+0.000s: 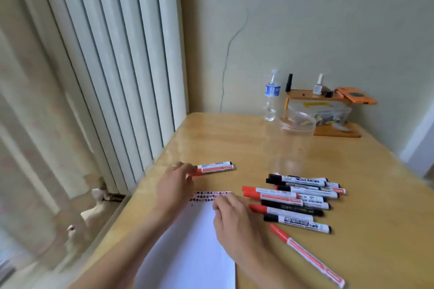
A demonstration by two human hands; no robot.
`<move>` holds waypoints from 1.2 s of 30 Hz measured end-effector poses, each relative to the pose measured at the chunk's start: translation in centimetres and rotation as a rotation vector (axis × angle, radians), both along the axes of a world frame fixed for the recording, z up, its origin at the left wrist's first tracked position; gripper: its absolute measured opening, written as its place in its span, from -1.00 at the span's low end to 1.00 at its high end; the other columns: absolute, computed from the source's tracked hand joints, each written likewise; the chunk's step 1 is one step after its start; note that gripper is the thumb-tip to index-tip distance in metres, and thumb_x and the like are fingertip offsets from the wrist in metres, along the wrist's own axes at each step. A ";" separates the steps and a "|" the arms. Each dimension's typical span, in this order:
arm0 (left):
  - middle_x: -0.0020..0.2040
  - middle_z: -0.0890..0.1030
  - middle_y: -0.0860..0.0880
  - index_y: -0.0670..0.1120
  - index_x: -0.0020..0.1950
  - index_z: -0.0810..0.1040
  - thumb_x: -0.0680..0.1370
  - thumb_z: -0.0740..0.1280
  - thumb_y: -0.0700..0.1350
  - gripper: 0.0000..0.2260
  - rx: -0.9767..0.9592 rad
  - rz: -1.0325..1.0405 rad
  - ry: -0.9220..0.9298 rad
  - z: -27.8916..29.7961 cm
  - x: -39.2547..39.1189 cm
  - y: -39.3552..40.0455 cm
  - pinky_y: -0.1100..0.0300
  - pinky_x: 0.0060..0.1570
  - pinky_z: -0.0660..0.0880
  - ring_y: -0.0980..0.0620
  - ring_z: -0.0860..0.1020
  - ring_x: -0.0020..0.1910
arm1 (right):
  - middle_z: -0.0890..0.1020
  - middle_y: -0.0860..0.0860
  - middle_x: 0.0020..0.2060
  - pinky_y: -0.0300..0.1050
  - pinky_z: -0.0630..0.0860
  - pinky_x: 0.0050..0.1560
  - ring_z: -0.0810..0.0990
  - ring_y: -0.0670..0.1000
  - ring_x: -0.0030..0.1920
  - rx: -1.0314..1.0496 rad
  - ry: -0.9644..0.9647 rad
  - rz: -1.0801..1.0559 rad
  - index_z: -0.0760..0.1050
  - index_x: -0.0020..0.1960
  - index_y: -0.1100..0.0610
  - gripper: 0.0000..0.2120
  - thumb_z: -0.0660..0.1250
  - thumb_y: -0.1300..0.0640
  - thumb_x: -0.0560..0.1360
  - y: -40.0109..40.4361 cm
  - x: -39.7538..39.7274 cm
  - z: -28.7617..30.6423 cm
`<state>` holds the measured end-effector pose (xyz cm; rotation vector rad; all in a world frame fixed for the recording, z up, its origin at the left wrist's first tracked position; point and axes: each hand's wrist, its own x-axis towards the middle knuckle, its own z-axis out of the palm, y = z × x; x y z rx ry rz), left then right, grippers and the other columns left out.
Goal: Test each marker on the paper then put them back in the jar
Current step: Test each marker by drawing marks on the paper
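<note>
Lying on the wooden table, a white paper (187, 253) has rows of small red and black test marks (206, 195) along its far edge. My left hand (175, 185) reaches past the paper's far left corner and its fingertips pinch the cap end of a red marker (216, 169), which lies beside a black marker (212, 163). My right hand (232, 216) rests on the paper's right edge with loosely curled fingers and holds nothing. A pile of several red and black markers (298, 197) lies to the right. Behind it stands the clear jar (291, 145), empty.
A thin red pen (305, 256) lies at the near right. At the back of the table stand a water bottle (271, 96) and a small orange shelf (321, 110) with little bottles and a clear box. White vertical blinds (105, 54) hang to the left.
</note>
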<state>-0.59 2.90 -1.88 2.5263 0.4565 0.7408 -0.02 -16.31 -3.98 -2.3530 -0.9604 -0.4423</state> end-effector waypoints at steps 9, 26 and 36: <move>-0.05 0.60 0.06 0.10 -0.06 0.69 0.50 0.46 -0.12 -0.89 0.121 -0.061 0.029 -0.3 3.1 1.7 0.07 -0.08 0.49 -0.03 0.53 -0.04 | 0.58 -0.15 0.10 -0.06 0.60 0.04 0.55 0.00 0.10 -0.107 -0.045 0.026 0.58 0.19 -0.06 -0.69 0.12 -0.12 0.64 -1.1 1.1 -0.7; -0.11 0.60 0.01 -0.06 0.03 0.56 0.62 0.36 -0.22 -0.94 -0.005 -0.036 -0.032 -0.3 -2.2 2.3 0.27 -0.25 0.32 0.04 0.49 -0.12 | 0.02 -0.11 0.67 -0.13 -0.30 0.61 -0.22 -0.17 0.64 -0.411 0.202 0.228 0.13 0.63 -0.10 -0.39 -0.10 -0.24 0.62 -3.3 0.6 1.2; -0.12 0.63 0.11 -0.01 0.02 0.56 0.62 0.36 -0.25 -0.86 -0.137 -0.004 -0.049 -0.1 -7.8 1.4 0.37 -0.22 0.41 0.19 0.54 -0.15 | 0.20 -0.16 0.59 0.03 -0.17 0.63 0.00 -0.14 0.64 -0.356 0.179 0.264 0.33 0.52 -0.11 -0.43 0.03 -0.29 0.59 -3.7 -0.2 1.3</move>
